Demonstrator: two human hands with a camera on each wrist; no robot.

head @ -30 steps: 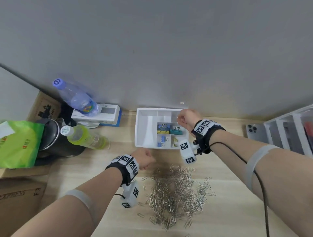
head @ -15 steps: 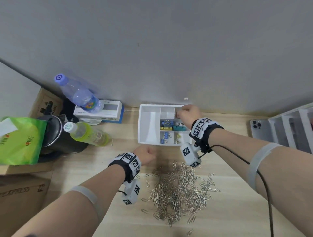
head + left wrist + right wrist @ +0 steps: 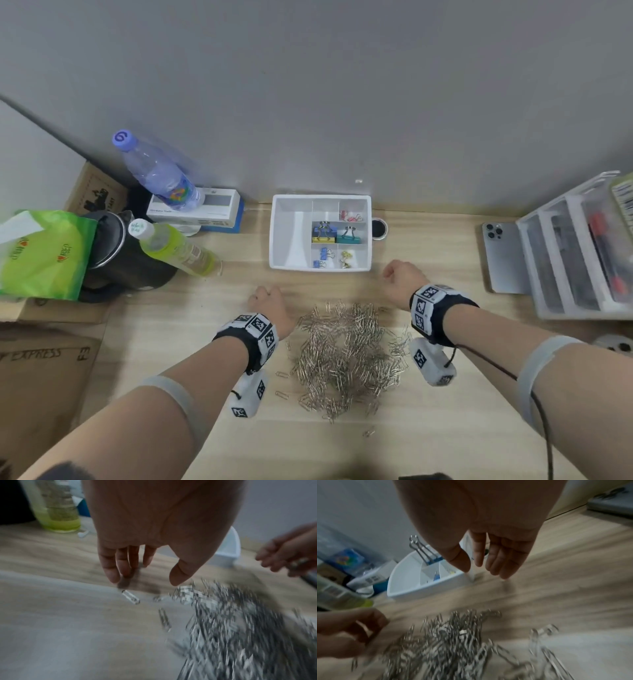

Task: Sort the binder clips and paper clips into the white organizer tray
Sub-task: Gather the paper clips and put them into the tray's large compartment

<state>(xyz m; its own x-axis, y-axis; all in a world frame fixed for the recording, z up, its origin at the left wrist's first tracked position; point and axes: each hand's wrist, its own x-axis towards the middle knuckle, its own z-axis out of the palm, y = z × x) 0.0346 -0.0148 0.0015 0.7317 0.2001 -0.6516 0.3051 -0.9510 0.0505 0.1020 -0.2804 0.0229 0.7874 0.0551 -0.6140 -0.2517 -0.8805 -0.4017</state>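
The white organizer tray [image 3: 291, 236] stands at the back of the wooden table. Its small right compartments hold coloured binder clips [image 3: 323, 232]; its long left compartment is bare. A big heap of silver paper clips [image 3: 346, 356] lies in front of the tray, between my wrists. My left hand [image 3: 269, 303] hovers at the heap's upper left, fingers hanging relaxed and empty [image 3: 144, 580]. My right hand [image 3: 399, 279] hovers just off the tray's near right corner, fingers loose and holding nothing [image 3: 479, 568]. The tray [image 3: 406, 582] lies to the left of those fingers.
On the left are a black kettle [image 3: 120, 253], a yellow-green bottle [image 3: 174, 248], a clear bottle [image 3: 157, 174], a green bag [image 3: 41, 253] and cardboard boxes. A phone [image 3: 503, 257] and a plastic drawer unit [image 3: 579, 246] stand right. A round cable hole [image 3: 379, 229] sits beside the tray.
My right hand has drawn back from the tray's far right compartment to the table in front of the tray. My left hand stays beside the paper clip heap.
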